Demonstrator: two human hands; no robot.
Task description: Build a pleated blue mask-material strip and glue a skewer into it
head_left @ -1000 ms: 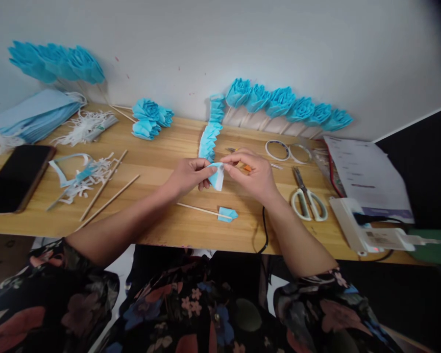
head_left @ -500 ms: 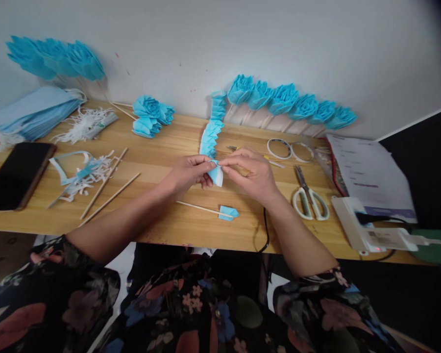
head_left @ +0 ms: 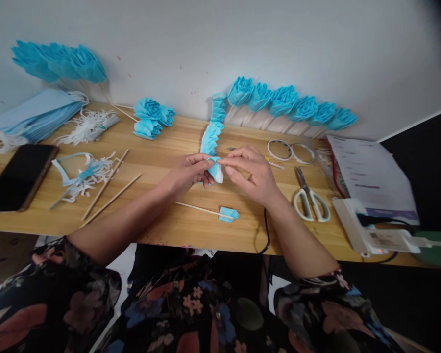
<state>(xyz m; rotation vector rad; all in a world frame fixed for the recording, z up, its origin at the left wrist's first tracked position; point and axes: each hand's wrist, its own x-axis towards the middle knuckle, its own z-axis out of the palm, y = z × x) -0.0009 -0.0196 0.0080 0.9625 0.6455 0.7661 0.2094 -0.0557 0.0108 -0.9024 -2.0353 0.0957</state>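
My left hand is closed, pinching a small folded piece of blue and white fabric between thumb and fingers. The forefinger of my right hand touches that piece's upper edge, while the thumb stands a little apart below it. Just beyond my hands runs a row of overlapping folded blue fabric pieces, reaching back to the wall. On the near side lies a thin wooden stick, its right end resting on another folded blue piece.
Blue fabric flowers on sticks lean against the wall. At left are face masks, a phone, white scraps and two sticks. At right lie tape rolls, scissors, papers and a power strip.
My right thumb has drawn slightly away from the forefinger, which stays on the fabric piece. The piece in my left hand sits a little higher. The whole view has shifted slightly.
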